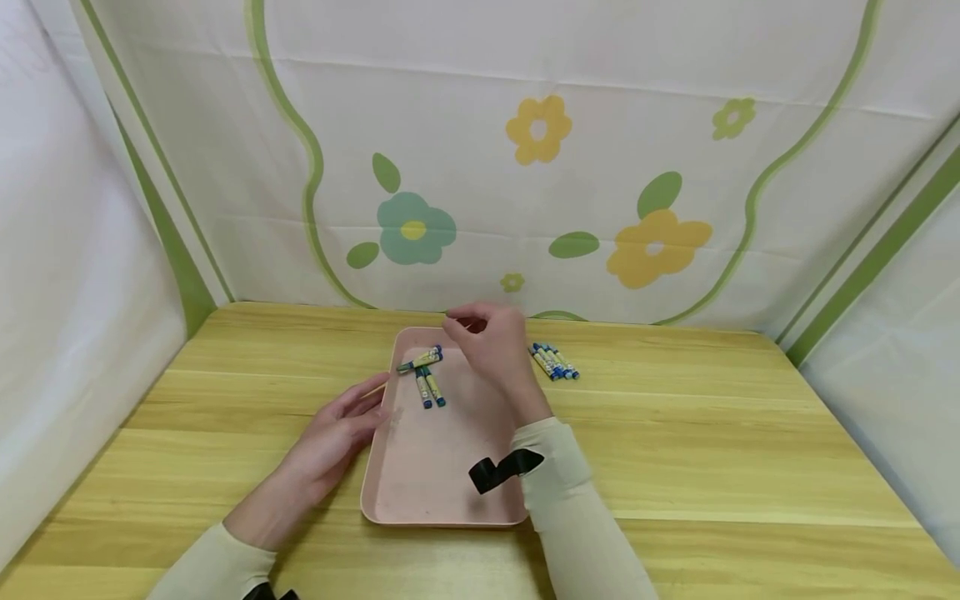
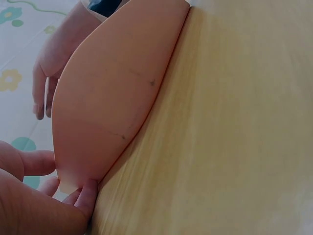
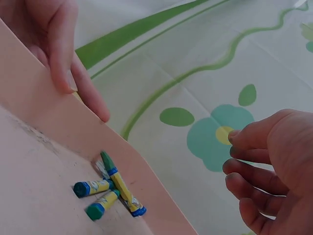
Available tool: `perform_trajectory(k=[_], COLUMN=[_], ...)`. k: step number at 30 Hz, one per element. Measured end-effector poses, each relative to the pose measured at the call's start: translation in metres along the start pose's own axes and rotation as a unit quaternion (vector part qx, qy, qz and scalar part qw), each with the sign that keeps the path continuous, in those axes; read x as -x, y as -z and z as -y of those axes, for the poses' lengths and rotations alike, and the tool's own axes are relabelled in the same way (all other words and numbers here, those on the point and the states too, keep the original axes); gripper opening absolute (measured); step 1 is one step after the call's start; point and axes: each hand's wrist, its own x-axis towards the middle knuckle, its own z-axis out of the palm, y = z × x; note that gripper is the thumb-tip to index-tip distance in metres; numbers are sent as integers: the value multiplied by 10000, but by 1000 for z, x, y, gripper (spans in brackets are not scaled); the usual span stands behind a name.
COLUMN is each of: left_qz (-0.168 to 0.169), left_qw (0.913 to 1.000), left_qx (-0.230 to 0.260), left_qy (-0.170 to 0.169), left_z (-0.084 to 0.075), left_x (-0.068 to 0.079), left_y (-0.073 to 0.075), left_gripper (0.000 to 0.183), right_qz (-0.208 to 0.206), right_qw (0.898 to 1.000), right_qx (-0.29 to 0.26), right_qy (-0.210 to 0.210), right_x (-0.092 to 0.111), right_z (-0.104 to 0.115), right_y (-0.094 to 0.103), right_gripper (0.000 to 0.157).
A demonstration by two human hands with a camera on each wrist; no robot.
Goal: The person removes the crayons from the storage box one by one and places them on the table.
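A pink tray [image 1: 442, 487] lies on the wooden table. My left hand [image 1: 333, 442] is at its left side, the nearly straight fingers touching the outer wall and rim. Inside, near the far left corner, several short oil pastels [image 1: 435, 388] with blue-and-yellow wrappers lie crossed. One green oil pastel [image 3: 122, 188] rests across others in the right wrist view. Over the far part of the tray hovers my right hand [image 1: 491, 346], fingers loosely bent. Nothing shows between its fingers and thumb in the right wrist view.
To the right of the tray, a small group of oil pastels [image 1: 553, 362] lies side by side on the table [image 1: 712, 450]. A white cloth [image 1: 465, 100] with printed flowers stands behind the table, with more cloth along both sides.
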Motion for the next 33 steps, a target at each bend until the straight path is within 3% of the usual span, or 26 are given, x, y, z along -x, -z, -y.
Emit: perform_trajectory(k=[7,14,23,33], left_qz=[40,5,0,25], left_qw=[10000,10000,10000,10000], left_qx=[-29,-64,-17,30], left_qy=[10,32,20,47], left_z=[-1,0,-1,-1], left_x=[1,3,3,2], left_y=[1,2,0,-2], left_gripper=[62,62,62,63], right_qz=[68,120,144,364], right_qw=[9999,9973,9926,9895], right_qx=[1,658,1123,1194], right_qy=[90,-292,-431,-734], right_x=[4,6,9,12], right_z=[9,12,7,-7], right_y=[-9,-17,-21,-25], right_gripper=[22,21,21,20])
